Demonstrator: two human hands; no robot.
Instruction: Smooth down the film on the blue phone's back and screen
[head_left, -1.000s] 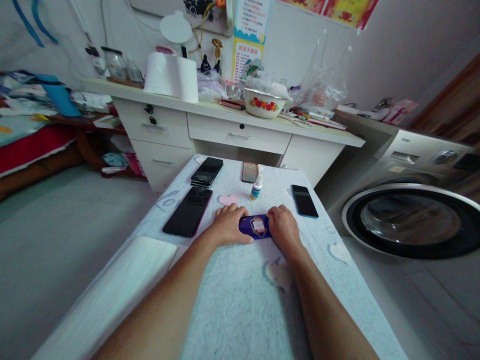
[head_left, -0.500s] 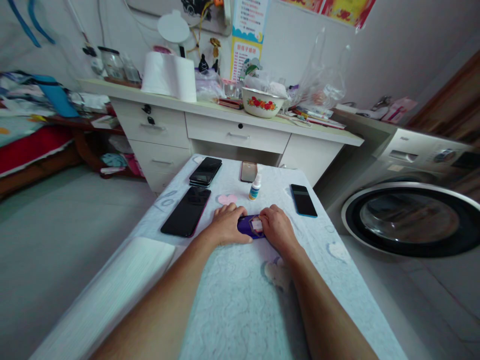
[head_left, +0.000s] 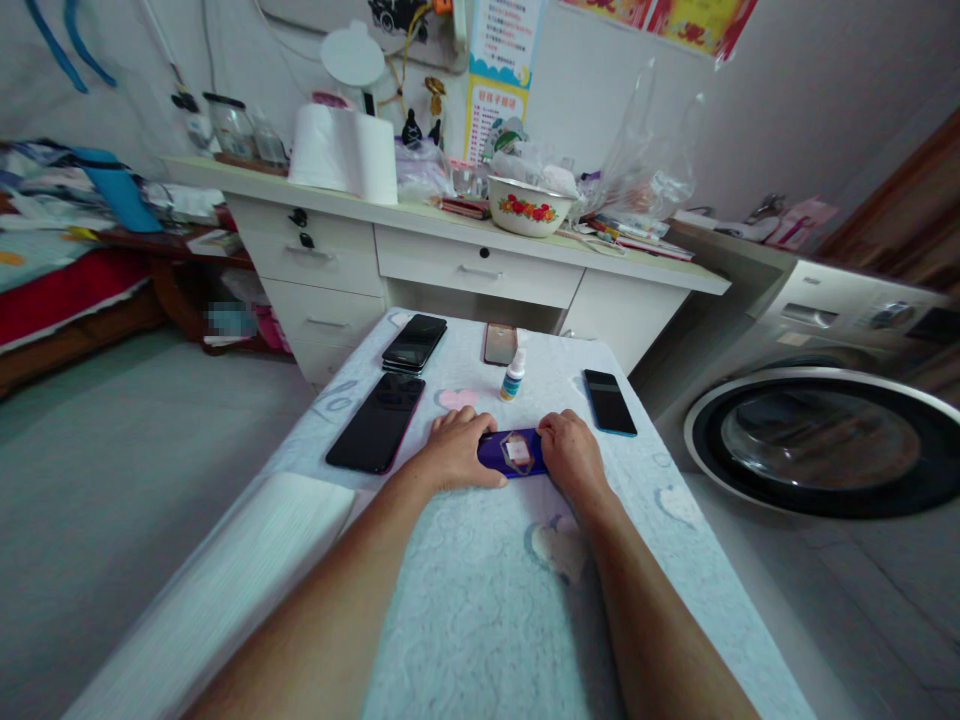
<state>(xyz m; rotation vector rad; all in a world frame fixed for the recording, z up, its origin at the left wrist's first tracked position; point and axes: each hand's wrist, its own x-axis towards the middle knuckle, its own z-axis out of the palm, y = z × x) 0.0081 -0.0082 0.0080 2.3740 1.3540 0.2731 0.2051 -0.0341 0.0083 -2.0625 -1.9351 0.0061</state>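
Observation:
A purple phone point(head_left: 493, 455) lies crosswise on the cloth, back up, with a hexagonal frame around a pale square in its middle. My left hand point(head_left: 459, 450) grips its left end, thumb along the near side. At the right end, my right hand point(head_left: 574, 455) is closed on the edge with its fingers bent. Just beyond them stands a small white bottle point(head_left: 513, 378) with a blue and yellow label. Behind the bottle is a brownish phone case point(head_left: 500, 344). A large black phone point(head_left: 376, 422) rests left of my hands, and a blue-edged phone point(head_left: 609, 402) to the right.
Stacked phones point(head_left: 415, 342) sit at the table's far left corner. A white folded sheet or pad point(head_left: 225, 590) lies along the left edge of the cloth-covered table point(head_left: 480, 620). A white desk point(head_left: 480, 262) stands across the far end, and a washing machine point(head_left: 810, 300) to the right.
My right hand has slid to the right from the phone's middle to its end, uncovering the pale square and hexagonal frame. My left hand keeps its hold.

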